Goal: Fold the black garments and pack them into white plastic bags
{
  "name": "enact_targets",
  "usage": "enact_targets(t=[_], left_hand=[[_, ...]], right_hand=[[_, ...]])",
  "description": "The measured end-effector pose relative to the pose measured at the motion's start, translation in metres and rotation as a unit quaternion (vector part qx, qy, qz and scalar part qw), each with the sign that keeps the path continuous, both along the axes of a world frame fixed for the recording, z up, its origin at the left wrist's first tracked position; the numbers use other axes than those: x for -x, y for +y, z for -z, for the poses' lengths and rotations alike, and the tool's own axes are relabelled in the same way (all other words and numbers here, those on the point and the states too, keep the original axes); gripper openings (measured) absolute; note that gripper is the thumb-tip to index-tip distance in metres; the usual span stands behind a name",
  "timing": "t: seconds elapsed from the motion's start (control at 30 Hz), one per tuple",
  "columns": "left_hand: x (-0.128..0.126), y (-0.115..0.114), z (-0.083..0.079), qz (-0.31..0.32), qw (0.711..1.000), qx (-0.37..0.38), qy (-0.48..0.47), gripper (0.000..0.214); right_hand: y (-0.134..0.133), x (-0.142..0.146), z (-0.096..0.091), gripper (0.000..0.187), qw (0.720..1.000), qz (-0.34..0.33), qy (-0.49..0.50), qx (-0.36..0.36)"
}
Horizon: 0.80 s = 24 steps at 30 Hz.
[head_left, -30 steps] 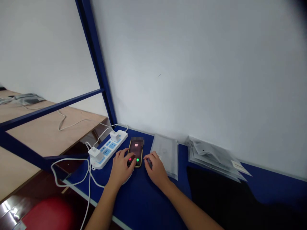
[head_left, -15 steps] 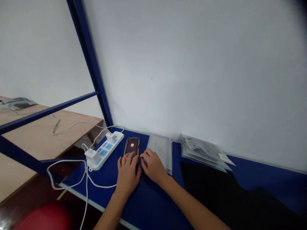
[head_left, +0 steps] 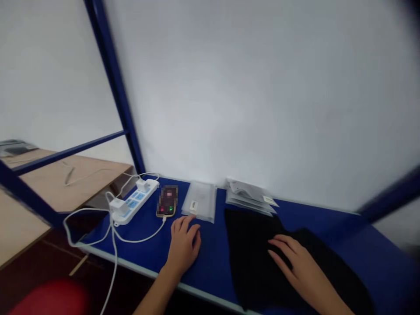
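On the blue tabletop, my left hand rests with its fingers loosely curled but apart, holding nothing. Just beyond its fingertips lies a stack of clear plastic bags with a small white label. A smartphone lies to the left of the bags, its screen lit and a white charging cable plugged into its lower end. Over a spread black cloth is my right hand, fingers stretched out and the thumb apart, with nothing gripped. Whether it presses on the cloth I cannot tell.
A white power strip with two chargers stands at the table's left, its cables looping over the front edge. Packed grey bags lie against the wall. Blue frame posts rise at the left. A red rounded thing is at lower left.
Both hands have left the phone. My left hand is now lower, in front of the plastic bags; my right hand has moved right, over the black cloth. The view has turned right.
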State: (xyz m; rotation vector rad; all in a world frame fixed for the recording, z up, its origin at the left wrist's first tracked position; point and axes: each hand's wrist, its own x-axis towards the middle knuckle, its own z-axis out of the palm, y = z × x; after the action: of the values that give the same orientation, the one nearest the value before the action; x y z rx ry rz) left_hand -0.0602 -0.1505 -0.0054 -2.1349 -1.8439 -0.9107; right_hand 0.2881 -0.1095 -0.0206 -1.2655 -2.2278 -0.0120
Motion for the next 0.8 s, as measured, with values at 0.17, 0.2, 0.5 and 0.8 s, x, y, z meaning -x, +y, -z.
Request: enact_targets(t=[0.17,0.2,0.5,0.8], left_hand=[[-0.087,0.006,-0.008,0.157,0.985,0.058,-0.03,0.028],[-0.101,0.008,-0.009,0.179,0.98,0.077,-0.028,0.03],[-0.14,0.011,0.005,0.228,0.954,0.194,0.002,0.048],[-0.134,0.013,-0.003,0.323,0.927,0.177,0.066,0.065]], right_hand=[[-0.004,-0.019,-0.003,0.037,0.997,-0.008,-0.037,0.067],[-0.004,-0.019,-0.004,0.037,0.996,-0.013,-0.037,0.079],[-0.03,-0.05,0.002,0.059,0.994,-0.024,-0.042,0.098],[-0.05,-0.037,0.01,0.049,0.995,-0.048,-0.083,0.026]])
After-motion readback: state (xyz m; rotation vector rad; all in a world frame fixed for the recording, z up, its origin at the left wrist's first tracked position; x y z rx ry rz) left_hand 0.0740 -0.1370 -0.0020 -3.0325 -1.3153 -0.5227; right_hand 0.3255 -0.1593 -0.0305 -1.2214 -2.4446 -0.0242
